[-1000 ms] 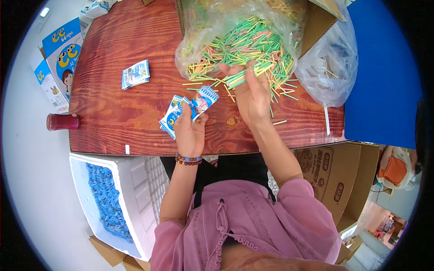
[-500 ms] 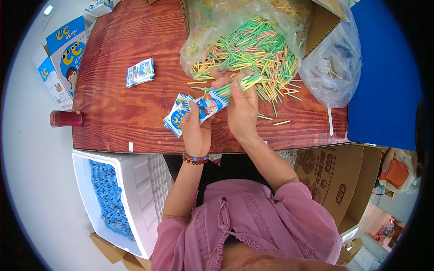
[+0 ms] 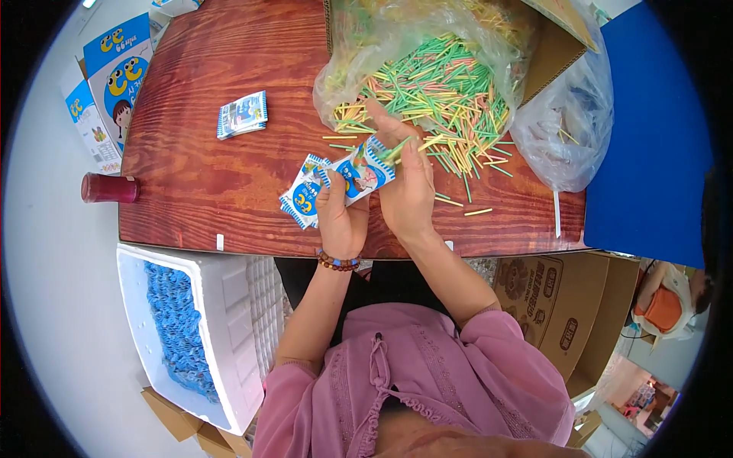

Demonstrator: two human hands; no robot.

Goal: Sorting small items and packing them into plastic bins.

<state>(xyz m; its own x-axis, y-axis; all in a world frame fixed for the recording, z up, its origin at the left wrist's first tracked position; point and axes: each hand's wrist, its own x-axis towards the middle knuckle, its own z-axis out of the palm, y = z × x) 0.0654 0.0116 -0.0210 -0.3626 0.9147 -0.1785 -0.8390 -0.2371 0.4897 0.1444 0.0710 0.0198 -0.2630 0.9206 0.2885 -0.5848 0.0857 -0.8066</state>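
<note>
My left hand [image 3: 342, 221] is closed on small blue-and-white packets. One packet [image 3: 365, 172] points up to the right with its mouth toward my other hand; more packets [image 3: 304, 195] fan out beneath it on the left. Thin green and yellow sticks [image 3: 397, 150] stick out of the upper packet's mouth. My right hand [image 3: 408, 191] closes around these sticks, thumb on the near side and fingers stretched behind. Just beyond it lies a heap of green, yellow and pink sticks [image 3: 439, 80], spilling from a clear plastic bag [image 3: 336, 84].
A small stack of packets [image 3: 243, 114] lies at left on the wooden table [image 3: 191, 183]. A red-lidded jar [image 3: 111, 188] stands at its left edge. A cardboard box [image 3: 561, 53] holds the bag; another clear bag [image 3: 561, 137] is at right. A foam box [image 3: 221, 328] of blue packets sits below left.
The sticks in my right hand have gone deeper into the upper packet, so less of them shows. The head view has shifted slightly.
</note>
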